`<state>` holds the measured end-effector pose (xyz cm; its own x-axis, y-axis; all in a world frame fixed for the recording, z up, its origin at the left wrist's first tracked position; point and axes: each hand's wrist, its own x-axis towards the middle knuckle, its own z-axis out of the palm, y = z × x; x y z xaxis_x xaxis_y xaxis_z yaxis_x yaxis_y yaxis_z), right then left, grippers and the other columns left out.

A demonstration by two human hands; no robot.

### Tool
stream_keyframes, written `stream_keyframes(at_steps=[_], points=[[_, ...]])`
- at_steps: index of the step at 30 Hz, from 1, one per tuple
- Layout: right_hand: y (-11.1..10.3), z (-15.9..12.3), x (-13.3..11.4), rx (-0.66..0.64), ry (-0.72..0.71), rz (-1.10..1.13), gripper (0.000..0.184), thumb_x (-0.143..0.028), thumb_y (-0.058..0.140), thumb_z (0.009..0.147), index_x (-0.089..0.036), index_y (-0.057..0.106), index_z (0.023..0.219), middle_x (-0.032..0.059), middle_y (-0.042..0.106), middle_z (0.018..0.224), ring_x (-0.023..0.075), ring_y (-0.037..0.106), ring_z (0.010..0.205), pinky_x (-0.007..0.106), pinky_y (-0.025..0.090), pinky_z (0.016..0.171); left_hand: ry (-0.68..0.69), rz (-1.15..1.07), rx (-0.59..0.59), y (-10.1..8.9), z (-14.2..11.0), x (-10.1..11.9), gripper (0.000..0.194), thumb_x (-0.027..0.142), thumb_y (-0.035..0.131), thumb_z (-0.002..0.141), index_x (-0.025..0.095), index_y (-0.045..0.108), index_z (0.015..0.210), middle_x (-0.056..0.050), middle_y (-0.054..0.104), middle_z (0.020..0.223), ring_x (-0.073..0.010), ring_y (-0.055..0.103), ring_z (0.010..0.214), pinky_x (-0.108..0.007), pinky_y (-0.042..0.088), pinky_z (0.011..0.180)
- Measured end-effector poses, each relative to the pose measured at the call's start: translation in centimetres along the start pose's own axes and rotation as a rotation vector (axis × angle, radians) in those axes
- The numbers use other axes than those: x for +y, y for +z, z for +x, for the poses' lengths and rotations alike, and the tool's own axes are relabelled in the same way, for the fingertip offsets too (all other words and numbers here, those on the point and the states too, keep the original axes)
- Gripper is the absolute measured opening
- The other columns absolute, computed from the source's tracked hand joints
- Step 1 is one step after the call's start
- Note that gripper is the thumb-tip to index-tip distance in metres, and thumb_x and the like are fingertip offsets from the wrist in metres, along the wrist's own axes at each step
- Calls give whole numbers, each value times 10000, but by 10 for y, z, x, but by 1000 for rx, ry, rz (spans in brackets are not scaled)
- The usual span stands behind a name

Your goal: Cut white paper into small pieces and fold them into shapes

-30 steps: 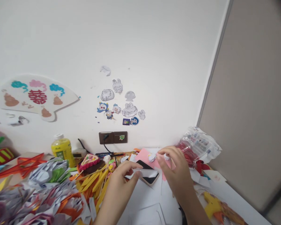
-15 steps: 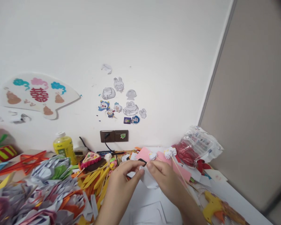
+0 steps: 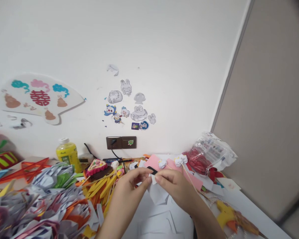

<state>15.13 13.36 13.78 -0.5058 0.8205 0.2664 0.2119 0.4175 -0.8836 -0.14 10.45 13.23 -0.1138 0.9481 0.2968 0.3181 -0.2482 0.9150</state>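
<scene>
A small piece of white paper hangs between my hands above the desk, one edge folded over at the top. My left hand is closed, thumb and fingers pinching the paper's upper left edge. Close beside it, my right hand pinches the upper right edge. Just behind the fingertips shows a dark object, mostly hidden. Below the hands lie white sheets with cut or drawn lines. White paper flowers rest on pink paper behind my right hand.
Folded paper pieces pile up on the left, with yellow strips beside them. A yellow bottle stands near the wall. A yellow glue gun lies at right, below a plastic bag and red material.
My right fingers have shifted slightly down along the paper's top, and a folded white corner now shows between the hands. More of the sheet hangs in sight. The camera view has shifted slightly.
</scene>
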Motion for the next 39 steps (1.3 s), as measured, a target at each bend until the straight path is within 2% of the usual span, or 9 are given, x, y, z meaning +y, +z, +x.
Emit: stream_keyframes(at_steps=[5,11,16,20,25,31,39], points=[[0,-1,2,19,-21,-57,277,-280,426,855,-169,423,601,-41,370,578,99,349,563,208,269,497,-9,-30,-22,-1,-1,0,248,324,561,697,139,654,834,-46,649,717,-179,574,661,-271,445,576],[1,-3,0,9,-41,-143,181,-194,444,855,-171,549,709,-30,512,661,108,443,628,195,319,550,-1,-10,-18,-1,-1,1,234,315,554,695,147,650,826,-43,649,711,-186,579,674,-273,446,591],[3,-4,-3,25,-37,-183,170,-171,458,849,-173,593,746,-16,573,708,122,496,673,197,342,574,12,11,-13,-1,-3,5,222,335,528,723,158,643,788,-52,662,742,-190,591,701,-276,451,624],[7,-2,-1,46,-44,-124,178,-201,459,854,-167,583,730,-22,551,672,118,485,646,201,343,564,30,81,20,-1,-3,4,179,319,545,714,171,646,727,-40,656,703,-184,583,672,-277,444,628],[8,-1,-4,109,-4,-22,109,-202,532,808,-164,589,723,-27,561,684,116,500,665,185,360,575,3,66,29,-1,-1,3,172,321,552,689,172,636,711,-40,644,678,-190,577,656,-280,438,604],[5,0,-3,132,-13,-74,160,-176,484,832,-161,580,705,-26,569,682,113,502,666,188,355,586,-32,113,0,-1,-1,3,214,357,539,694,167,630,736,-29,613,650,-185,556,646,-265,420,585],[3,0,4,81,-77,-147,238,-209,416,879,-168,500,660,-28,495,635,111,446,612,208,318,541,7,120,-69,1,-2,4,237,367,464,755,177,561,649,8,521,587,-154,495,582,-236,387,546]])
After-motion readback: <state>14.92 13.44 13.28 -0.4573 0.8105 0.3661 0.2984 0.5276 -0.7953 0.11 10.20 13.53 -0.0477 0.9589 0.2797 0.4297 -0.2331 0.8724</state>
